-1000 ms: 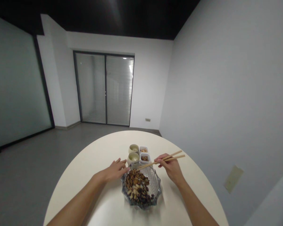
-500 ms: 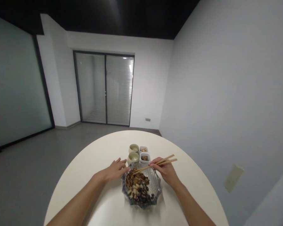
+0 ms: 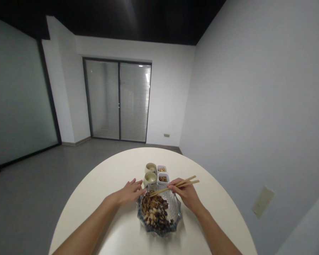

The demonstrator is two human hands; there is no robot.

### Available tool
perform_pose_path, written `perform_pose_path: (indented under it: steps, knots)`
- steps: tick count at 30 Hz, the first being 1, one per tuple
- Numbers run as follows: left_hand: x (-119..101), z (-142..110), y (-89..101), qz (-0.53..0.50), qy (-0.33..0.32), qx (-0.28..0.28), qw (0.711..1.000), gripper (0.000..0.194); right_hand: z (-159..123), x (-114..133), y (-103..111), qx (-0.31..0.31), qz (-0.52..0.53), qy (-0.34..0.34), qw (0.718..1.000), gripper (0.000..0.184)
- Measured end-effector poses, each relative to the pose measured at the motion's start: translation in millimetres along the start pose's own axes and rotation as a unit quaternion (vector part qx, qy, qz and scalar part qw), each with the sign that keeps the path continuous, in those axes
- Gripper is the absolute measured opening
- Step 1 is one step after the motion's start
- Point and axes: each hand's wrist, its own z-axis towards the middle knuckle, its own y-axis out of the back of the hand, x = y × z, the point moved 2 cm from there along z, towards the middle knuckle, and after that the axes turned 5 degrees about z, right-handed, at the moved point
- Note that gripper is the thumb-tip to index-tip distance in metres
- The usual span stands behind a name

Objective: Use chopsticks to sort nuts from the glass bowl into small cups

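Note:
A scalloped glass bowl (image 3: 175, 212) full of mixed dark and pale nuts (image 3: 154, 210) stands on the round white table (image 3: 108, 184). My left hand (image 3: 129, 193) lies flat on the table against the bowl's left rim, fingers spread. My right hand (image 3: 184, 193) grips a pair of wooden chopsticks (image 3: 175, 186) over the bowl's far right rim; their tips point left and down into the nuts at the far side of the bowl.
Just beyond the bowl stand two round pale cups (image 3: 150, 177) and two small square white dishes (image 3: 163, 177) holding sorted nuts. A white wall runs close along the right. Glass doors and grey floor lie beyond the table.
My right hand has moved left and down with the chopsticks, bringing their tips into the nuts. My left hand has stayed put.

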Motion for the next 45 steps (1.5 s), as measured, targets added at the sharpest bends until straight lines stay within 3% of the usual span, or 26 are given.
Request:
perform_pose_path:
  steps: [16,28,37,45]
  knots:
    - [2.3,0.0,-1.1,-0.004,-0.001,-0.002,1.0,0.069,-1.7,5.7,-0.3,-0.008,-0.031,0.003,0.999,0.021]
    - [-2.8,-2.3,1.5,0.001,0.003,-0.001,1.0,0.07,4.3,6.0,11.6,-0.085,0.001,0.023,0.996,0.026]
    - [-0.9,-1.7,1.2,-0.004,-0.005,-0.007,1.0,0.07,7.9,2.1,41.3,-0.192,-0.016,0.05,0.98,0.029]
    - [-1.6,-1.5,1.3,-0.005,-0.002,-0.007,1.0,0.07,10.0,-16.8,44.6,-0.185,-0.057,0.036,0.981,0.03]
